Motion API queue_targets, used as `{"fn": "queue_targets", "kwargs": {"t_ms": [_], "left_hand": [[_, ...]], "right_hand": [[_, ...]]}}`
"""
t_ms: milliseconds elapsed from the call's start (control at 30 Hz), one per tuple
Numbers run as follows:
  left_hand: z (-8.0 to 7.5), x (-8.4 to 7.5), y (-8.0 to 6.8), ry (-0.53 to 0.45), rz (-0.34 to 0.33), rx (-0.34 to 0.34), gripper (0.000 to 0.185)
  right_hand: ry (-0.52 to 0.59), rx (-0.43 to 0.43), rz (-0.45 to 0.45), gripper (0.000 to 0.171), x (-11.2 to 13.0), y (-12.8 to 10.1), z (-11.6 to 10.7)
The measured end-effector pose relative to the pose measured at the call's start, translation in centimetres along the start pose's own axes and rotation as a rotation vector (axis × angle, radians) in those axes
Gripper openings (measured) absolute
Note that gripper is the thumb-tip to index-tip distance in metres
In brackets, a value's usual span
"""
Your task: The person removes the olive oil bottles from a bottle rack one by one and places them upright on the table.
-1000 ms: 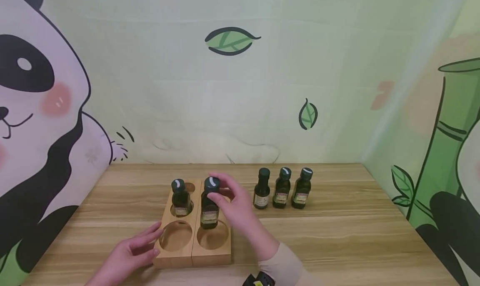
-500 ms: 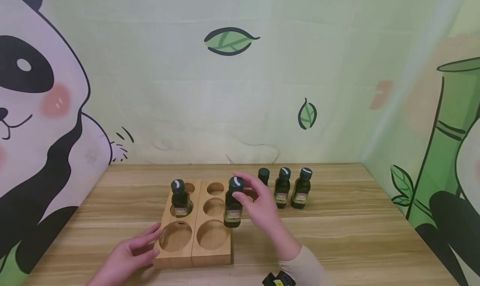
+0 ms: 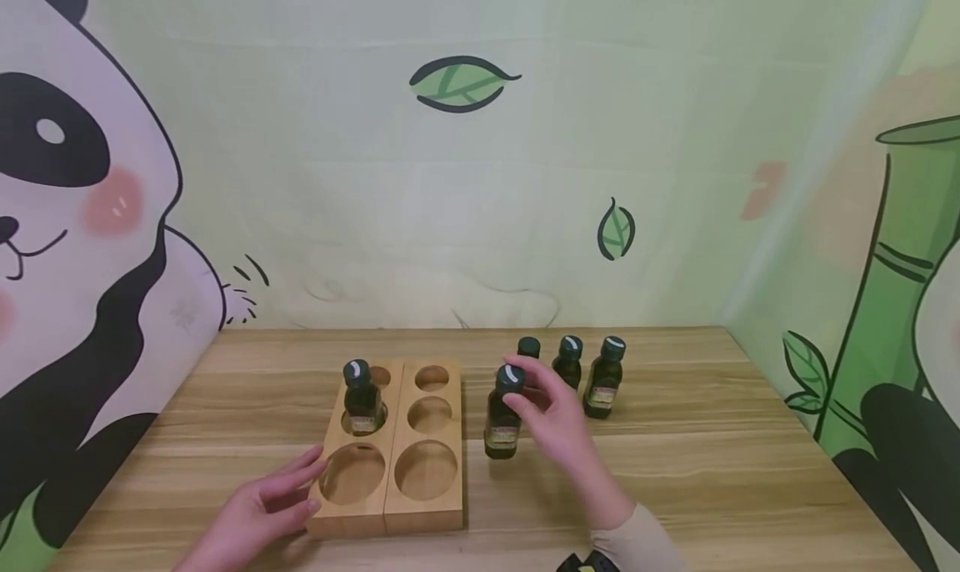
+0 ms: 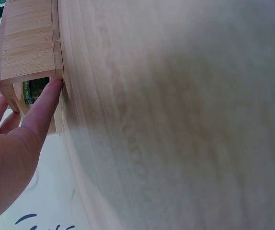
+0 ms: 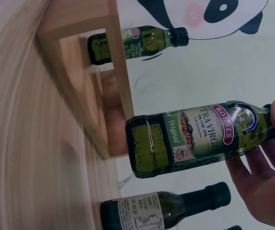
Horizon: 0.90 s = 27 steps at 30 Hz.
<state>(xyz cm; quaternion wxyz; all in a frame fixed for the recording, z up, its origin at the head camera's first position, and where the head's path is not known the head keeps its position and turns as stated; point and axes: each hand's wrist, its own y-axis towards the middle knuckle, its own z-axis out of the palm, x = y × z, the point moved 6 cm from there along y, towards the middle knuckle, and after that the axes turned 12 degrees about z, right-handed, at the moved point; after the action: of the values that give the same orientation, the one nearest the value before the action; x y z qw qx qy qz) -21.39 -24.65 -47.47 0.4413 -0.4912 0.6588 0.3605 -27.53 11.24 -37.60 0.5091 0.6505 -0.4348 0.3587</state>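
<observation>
Olive oil bottle (image 3: pixel 502 426) has moved rightward off the wooden rack (image 3: pixel 423 519) — now just beside it, before the standing bottles (image 3: pixel 602 386).
The right hand (image 3: pixel 558 422) pinches it near its upward-pointing cap (image 3: pixel 511 378), long axis nearly vertical; the left hand (image 3: pixel 262 504) rests extended fingers on the rack. Seemingly a transfer — setting down calls for keeping it upright.

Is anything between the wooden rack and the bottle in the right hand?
In the head view, only a bare strip of tabletop shows between the wooden rack and the bottle the right hand holds.
</observation>
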Motion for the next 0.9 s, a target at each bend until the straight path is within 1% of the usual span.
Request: {"fn": "queue_targets", "kwargs": {"t_ms": [133,233,367,667,800,900], "left_hand": [[0.0,-0.1,0.0,0.001,0.011,0.003,0.058],[0.1,-0.1,0.0,-0.004,0.015,0.006,0.058],[0.1,0.0,0.0,-0.006,0.017,0.008,0.058],[0.1,-0.1,-0.1,0.009,0.029,0.008,0.057],[0.1,-0.1,-0.1,0.018,0.010,0.009,0.058],[0.0,0.0,-0.1,0.022,-0.018,0.002,0.059]], "right_hand": [[0.002,0.008,-0.015,0.043,-0.6,-0.1,-0.6],[-0.001,-0.003,-0.013,0.042,-1.0,-0.3,-1.0],[-0.026,-0.021,0.015,0.040,-1.5,-0.4,-1.5],[-0.081,-0.027,0.089,0.042,-2.6,-0.7,-2.0],[-0.089,-0.022,0.121,0.042,-2.9,-0.8,-2.2],[-0.084,-0.016,0.140,0.041,-3.2,-0.8,-2.4]]}}
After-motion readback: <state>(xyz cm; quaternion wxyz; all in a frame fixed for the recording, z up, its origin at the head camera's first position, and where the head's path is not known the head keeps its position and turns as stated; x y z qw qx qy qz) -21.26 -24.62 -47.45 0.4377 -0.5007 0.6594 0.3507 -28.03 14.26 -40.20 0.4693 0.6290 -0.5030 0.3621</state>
